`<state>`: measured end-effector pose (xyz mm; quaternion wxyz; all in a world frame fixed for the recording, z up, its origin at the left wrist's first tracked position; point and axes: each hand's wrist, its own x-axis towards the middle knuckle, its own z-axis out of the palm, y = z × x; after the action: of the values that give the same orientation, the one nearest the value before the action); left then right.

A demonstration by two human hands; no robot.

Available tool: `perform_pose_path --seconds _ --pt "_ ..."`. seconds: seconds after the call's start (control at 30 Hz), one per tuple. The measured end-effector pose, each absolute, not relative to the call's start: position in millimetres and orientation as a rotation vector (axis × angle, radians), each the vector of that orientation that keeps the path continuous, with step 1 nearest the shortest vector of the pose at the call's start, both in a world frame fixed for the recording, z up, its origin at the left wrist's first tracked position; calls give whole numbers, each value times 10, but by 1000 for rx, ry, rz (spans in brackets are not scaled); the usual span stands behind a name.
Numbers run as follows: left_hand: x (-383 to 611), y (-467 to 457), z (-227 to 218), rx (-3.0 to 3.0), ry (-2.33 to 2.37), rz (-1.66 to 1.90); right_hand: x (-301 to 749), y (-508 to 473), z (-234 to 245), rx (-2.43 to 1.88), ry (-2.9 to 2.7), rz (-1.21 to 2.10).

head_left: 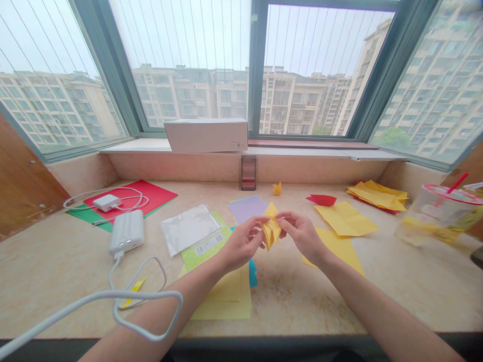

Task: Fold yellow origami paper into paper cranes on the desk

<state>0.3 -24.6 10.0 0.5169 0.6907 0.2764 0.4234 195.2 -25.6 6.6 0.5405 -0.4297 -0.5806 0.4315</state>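
Note:
A folded yellow paper figure (272,227) is held up over the stone counter (396,286), between both hands. My left hand (241,242) pinches its left side with thumb and fingers closed. My right hand (302,232) pinches its right edge, fingers curled. Below the hands lie loose sheets: yellow paper (230,296), a lilac sheet (247,207) and more yellow paper (345,218) to the right.
A white power bank (127,230) with a cable (124,296) lies at left, beside a charger (106,202) on red paper (156,193). A white box (206,134) sits on the sill. A plastic cup with a red straw (437,213) stands at right. A small yellow folded piece (277,189) and a red one (322,199) rest farther back.

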Motion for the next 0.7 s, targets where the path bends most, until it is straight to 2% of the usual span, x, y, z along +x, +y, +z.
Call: perform_pose_path --seconds 0.27,0.43,0.7 --pt "-31 -128 27 1729 912 1051 1929 -292 59 -950 -1534 1160" --pt "-40 -138 76 1699 1049 1071 1914 -288 30 -985 -1636 1127" --pt "-26 -173 106 1710 976 1092 1917 -251 -26 -1022 -1561 1094"
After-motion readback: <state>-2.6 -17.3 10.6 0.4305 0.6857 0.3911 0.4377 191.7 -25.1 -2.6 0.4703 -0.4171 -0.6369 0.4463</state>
